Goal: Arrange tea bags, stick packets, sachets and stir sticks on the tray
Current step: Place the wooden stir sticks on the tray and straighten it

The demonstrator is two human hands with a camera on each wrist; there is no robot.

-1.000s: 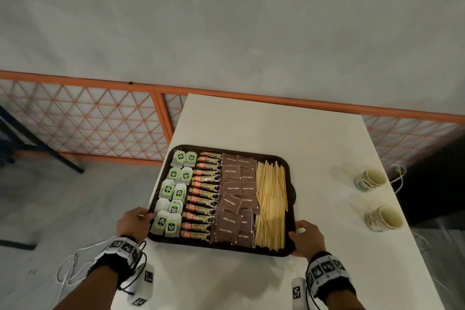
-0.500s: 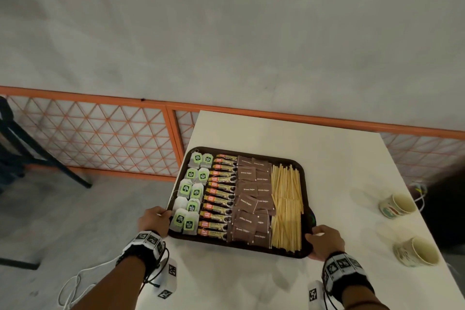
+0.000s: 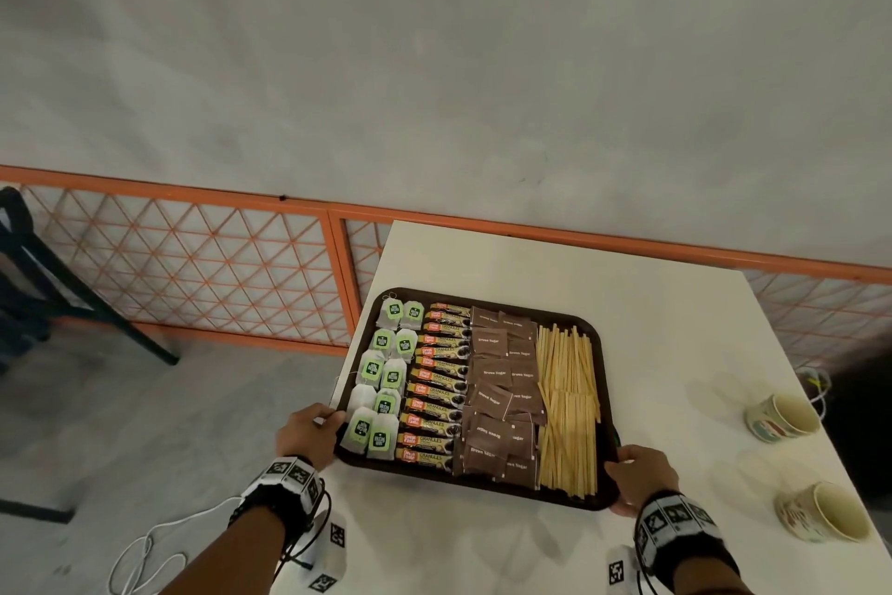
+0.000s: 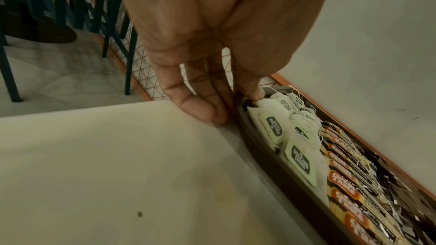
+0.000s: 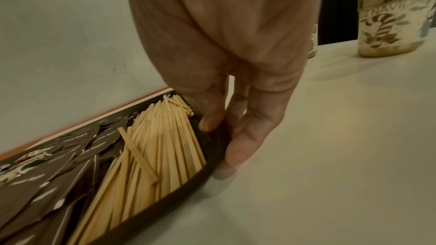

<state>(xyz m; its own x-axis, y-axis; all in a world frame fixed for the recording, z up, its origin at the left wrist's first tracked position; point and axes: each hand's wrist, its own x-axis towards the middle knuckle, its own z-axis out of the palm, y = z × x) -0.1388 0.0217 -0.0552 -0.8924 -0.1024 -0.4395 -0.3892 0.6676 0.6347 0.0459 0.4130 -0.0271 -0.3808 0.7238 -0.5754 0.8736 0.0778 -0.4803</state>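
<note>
While both hands grip its near corners, left hand (image 3: pixel 309 433) and right hand (image 3: pixel 639 474), the dark brown tray (image 3: pixel 609 406) lies on the white table (image 3: pixel 675 353), holding 4 columns; brown sachets (image 3: pixel 497 394) read "Brown Sugar".

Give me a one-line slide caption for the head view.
Both hands, left hand and right hand, grip the near corners of a tray with tea bags, packets, sachets, sticks.
</note>
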